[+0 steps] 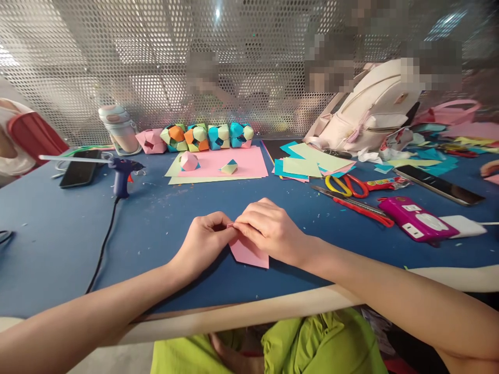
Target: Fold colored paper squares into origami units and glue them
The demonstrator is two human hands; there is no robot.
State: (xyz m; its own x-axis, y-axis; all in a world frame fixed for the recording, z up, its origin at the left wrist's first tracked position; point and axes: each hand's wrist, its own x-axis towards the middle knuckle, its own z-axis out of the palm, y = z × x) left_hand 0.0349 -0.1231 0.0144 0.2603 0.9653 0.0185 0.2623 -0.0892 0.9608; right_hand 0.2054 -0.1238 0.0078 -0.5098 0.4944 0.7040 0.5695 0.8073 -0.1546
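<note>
A pink sheet of paper is held near the front edge of the blue table, partly covered by my fingers. My left hand pinches its upper left part between thumb and finger. Close against it, my right hand is also closed on the paper's upper part, fingertips meeting my left ones. Whether a fold lies under the fingers is hidden. Beyond my hands, a small pink folded paper piece and a green and blue one rest on pink and pale green sheets.
Several folded paper balls line the back by a bottle. A glue gun stands left, its cord reaching the front edge. On the right lie paper pieces, scissors, a cutter knife, a purple power strip and a phone.
</note>
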